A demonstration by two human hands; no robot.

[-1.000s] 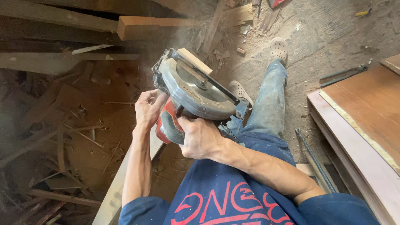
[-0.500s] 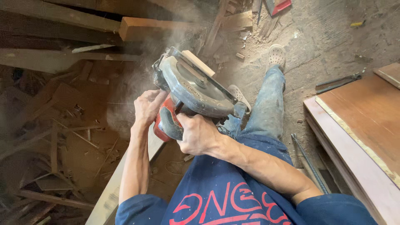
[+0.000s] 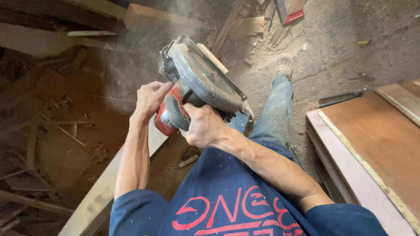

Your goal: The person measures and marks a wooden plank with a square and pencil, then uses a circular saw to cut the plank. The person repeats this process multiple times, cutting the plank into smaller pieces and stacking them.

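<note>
Saw: circular saw (image 3: 199,85) sitting at centre, over the far end of the pale plank (image 3: 105,188).
Right hand (image 3: 203,126): fingers gripping the grey handle.
Left hand (image 3: 151,98): fingers curling closed against the red motor housing.
Air: sawdust drifting far left.
Right: brown boards (image 3: 376,144) lying stacked.

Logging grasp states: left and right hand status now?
Left hand: closed on the circular saw, at its red body.
Right hand: closed on the saw's handle.

Saw blade (image 3: 192,57) behind grey guard (image 3: 205,83)
</note>
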